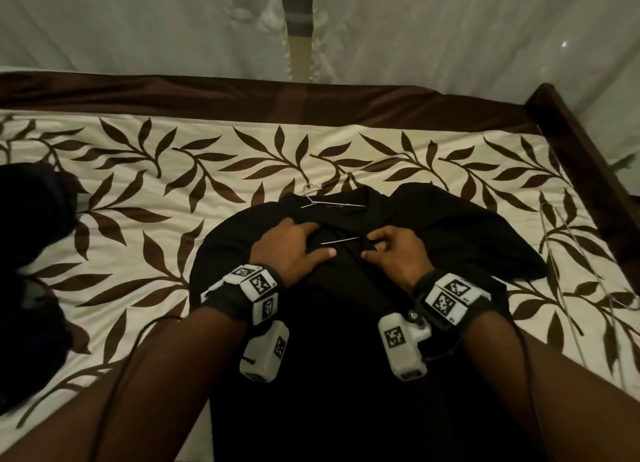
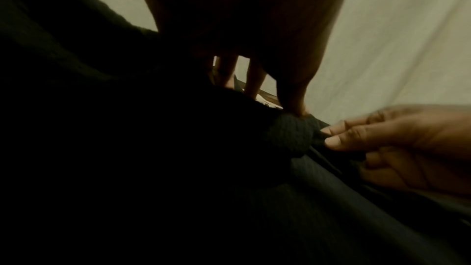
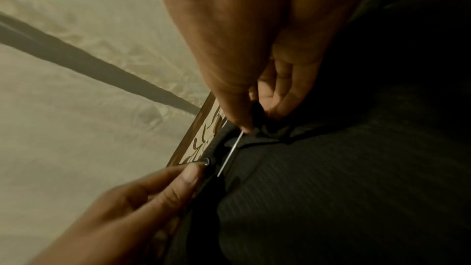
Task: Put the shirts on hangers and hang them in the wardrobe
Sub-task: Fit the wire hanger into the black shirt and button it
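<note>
Nearest the camera, a black ribbed-knit shirt (image 1: 332, 323) lies spread over the bed, its hem toward the person and its collar pointing away. On its chest the left hand (image 1: 291, 250) lies flat with fingers spread and straight, pressing the cloth down; its grip is apart and holds nothing. Just beside it the right hand (image 1: 394, 253) has thumb and fingers curled together, pinching a fold of the shirt's placket. Between the two hands a short length of bare wire shows; it belongs to a thin silver wire hanger (image 1: 329, 203) already inside the shirt, its hook poking out past the collar.

Farther right, a few spare silver wire hangers (image 1: 554, 253) lie on the cream bedspread with brown leaf print (image 1: 156, 184). At the left edge sits a heap of dark clothes (image 1: 31, 219), probably the shirts still to do. Beyond the bed hang pale curtains (image 1: 138, 21).

The risk, as I judge it: the wire is thin and the knit soft, so a shoulder could slide off one arm when the hanger is lifted, or a tug on the placket could drag the hanger crooked.

No brand or readable writing shows; the wrist units carry only black-and-white square markers.
</note>
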Motion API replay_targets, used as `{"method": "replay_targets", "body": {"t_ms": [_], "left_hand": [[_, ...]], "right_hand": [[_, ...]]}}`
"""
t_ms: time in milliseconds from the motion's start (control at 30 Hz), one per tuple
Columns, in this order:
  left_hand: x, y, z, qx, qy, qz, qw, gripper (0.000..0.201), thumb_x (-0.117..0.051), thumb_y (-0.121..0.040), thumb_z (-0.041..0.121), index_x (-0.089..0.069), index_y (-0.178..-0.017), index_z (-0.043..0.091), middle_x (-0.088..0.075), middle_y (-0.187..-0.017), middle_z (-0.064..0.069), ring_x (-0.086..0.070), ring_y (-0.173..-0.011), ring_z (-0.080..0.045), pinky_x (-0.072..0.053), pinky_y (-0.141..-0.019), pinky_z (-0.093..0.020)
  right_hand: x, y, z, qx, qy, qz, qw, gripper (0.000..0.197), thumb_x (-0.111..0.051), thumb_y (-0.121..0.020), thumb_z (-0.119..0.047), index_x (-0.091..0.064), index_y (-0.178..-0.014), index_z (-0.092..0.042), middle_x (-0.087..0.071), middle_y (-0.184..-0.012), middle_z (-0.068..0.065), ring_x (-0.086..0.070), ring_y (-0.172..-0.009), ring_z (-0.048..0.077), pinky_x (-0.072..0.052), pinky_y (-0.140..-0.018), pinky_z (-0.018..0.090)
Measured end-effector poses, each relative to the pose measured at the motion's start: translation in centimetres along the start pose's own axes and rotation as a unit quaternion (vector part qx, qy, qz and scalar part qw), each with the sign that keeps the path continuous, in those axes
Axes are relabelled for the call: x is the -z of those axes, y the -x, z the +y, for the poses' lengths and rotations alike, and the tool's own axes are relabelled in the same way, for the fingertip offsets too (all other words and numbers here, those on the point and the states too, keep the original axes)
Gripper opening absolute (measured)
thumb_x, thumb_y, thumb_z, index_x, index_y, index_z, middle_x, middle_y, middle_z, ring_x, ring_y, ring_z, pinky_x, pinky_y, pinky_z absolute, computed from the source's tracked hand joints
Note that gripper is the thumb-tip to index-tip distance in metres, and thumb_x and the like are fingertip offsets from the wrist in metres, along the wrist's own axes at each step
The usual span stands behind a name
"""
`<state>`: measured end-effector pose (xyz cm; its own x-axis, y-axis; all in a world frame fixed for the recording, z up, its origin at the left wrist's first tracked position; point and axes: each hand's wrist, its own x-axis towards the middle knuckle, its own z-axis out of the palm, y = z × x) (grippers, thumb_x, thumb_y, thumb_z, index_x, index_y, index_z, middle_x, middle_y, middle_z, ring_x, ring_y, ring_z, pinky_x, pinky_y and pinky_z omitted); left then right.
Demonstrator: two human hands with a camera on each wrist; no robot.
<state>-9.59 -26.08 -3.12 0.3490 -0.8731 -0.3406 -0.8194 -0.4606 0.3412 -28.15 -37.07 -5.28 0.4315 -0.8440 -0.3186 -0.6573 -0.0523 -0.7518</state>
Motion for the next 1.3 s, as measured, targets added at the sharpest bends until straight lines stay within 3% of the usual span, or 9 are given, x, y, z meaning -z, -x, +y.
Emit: {"method": "replay_targets", "body": {"t_ms": [133, 333, 433, 533, 700, 767, 967, 1133, 1300], "left_hand": [[-0.4, 0.3, 0.2, -0.043, -0.008, 0.014, 0.999, 0.044, -0.055, -0.098, 0.036, -0.051, -0.141, 0.032, -0.054, -0.122, -0.004, -0.056, -0.111, -0.022, -0.051, -0.094, -0.041], [1.0, 1.8, -1.0, -0.004, 0.188, 0.101, 0.977, 0.04, -0.063, -0.095, 0.022, -0.055, -0.134, 0.029, -0.062, -0.103, 0.004, -0.061, -0.099, -0.013, -0.051, -0.092, -0.032], [2.1, 2.9, -0.7, -0.028, 0.274, -0.011, 0.961, 0.051, -0.065, -0.094, 0.014, -0.05, -0.139, 0.03, -0.063, -0.092, 0.001, -0.062, -0.077, -0.007, -0.052, -0.066, -0.013], [2.3, 3.3, -0.2, -0.017, 0.305, -0.128, 0.944, 0.04, -0.062, -0.096, 0.017, -0.054, -0.135, 0.024, -0.072, -0.091, -0.007, -0.07, -0.07, -0.014, -0.057, -0.061, -0.019], [1.4, 1.0, 0.3, -0.108, 0.064, 0.014, 0.992, 0.038, -0.059, -0.097, 0.019, -0.057, -0.135, 0.026, -0.06, -0.127, 0.001, -0.057, -0.117, -0.016, -0.047, -0.1, -0.033], [1.0, -0.3, 0.8, -0.165, -0.012, -0.011, 0.986, 0.05, -0.057, -0.097, 0.015, -0.048, -0.144, 0.029, -0.046, -0.143, 0.003, -0.043, -0.131, -0.018, -0.041, -0.108, -0.038], [1.2, -2.2, 0.6, -0.171, -0.105, -0.018, 0.979, 0.034, -0.062, -0.095, 0.023, -0.059, -0.129, 0.022, -0.054, -0.123, -0.003, -0.05, -0.118, -0.022, -0.047, -0.094, -0.035], [2.0, -1.3, 0.4, -0.133, -0.002, 0.057, 0.989, 0.021, -0.073, -0.086, 0.032, -0.068, -0.106, 0.025, -0.066, -0.105, 0.003, -0.059, -0.105, -0.018, -0.051, -0.088, -0.038], [2.9, -0.4, 0.8, -0.126, 0.106, 0.069, 0.984, 0.022, -0.079, -0.081, 0.026, -0.076, -0.102, 0.021, -0.072, -0.098, 0.005, -0.063, -0.1, -0.015, -0.05, -0.092, -0.037]], "right_hand": [[0.6, -0.2, -0.4, 0.017, -0.015, 0.015, 1.0, 0.012, -0.068, -0.091, -0.018, -0.072, -0.102, -0.018, -0.071, -0.098, 0.0, -0.065, -0.094, 0.014, -0.05, -0.087, 0.027], [2.4, 0.2, 0.6, 0.016, -0.018, 0.014, 1.0, 0.006, -0.076, -0.087, -0.02, -0.074, -0.087, -0.014, -0.072, -0.083, 0.003, -0.069, -0.083, 0.018, -0.055, -0.08, 0.031], [2.6, 0.6, 1.0, 0.006, 0.013, -0.028, 1.0, 0.01, -0.078, -0.083, -0.014, -0.074, -0.091, -0.011, -0.072, -0.085, 0.008, -0.069, -0.085, 0.021, -0.056, -0.085, 0.033], [2.4, 0.9, 1.1, 0.019, 0.024, -0.033, 0.999, 0.009, -0.078, -0.084, -0.016, -0.074, -0.09, -0.011, -0.073, -0.084, 0.013, -0.07, -0.083, 0.024, -0.056, -0.082, 0.033], [2.1, 1.2, 1.0, 0.058, 0.021, -0.009, 0.998, 0.009, -0.073, -0.088, -0.018, -0.074, -0.096, -0.014, -0.072, -0.086, 0.013, -0.069, -0.082, 0.021, -0.055, -0.081, 0.029], [1.8, 1.0, 1.3, 0.055, 0.006, -0.019, 0.998, 0.013, -0.076, -0.086, -0.016, -0.074, -0.099, -0.014, -0.072, -0.086, 0.011, -0.069, -0.082, 0.021, -0.056, -0.085, 0.033], [1.4, 0.9, 1.9, 0.018, -0.067, 0.02, 0.997, 0.007, -0.078, -0.085, -0.02, -0.074, -0.084, -0.015, -0.062, -0.066, 0.001, -0.058, -0.062, 0.007, -0.051, -0.072, 0.027], [1.5, 1.0, 1.7, 0.017, -0.058, 0.009, 0.998, 0.021, -0.075, -0.084, -0.01, -0.071, -0.104, -0.017, -0.059, -0.068, -0.001, -0.058, -0.064, 0.01, -0.05, -0.071, 0.027], [1.3, 2.0, 1.4, 0.036, -0.054, 0.061, 0.996, 0.01, -0.077, -0.085, -0.018, -0.077, -0.095, -0.016, -0.07, -0.075, -0.005, -0.064, -0.07, 0.002, -0.048, -0.074, 0.019]]}}
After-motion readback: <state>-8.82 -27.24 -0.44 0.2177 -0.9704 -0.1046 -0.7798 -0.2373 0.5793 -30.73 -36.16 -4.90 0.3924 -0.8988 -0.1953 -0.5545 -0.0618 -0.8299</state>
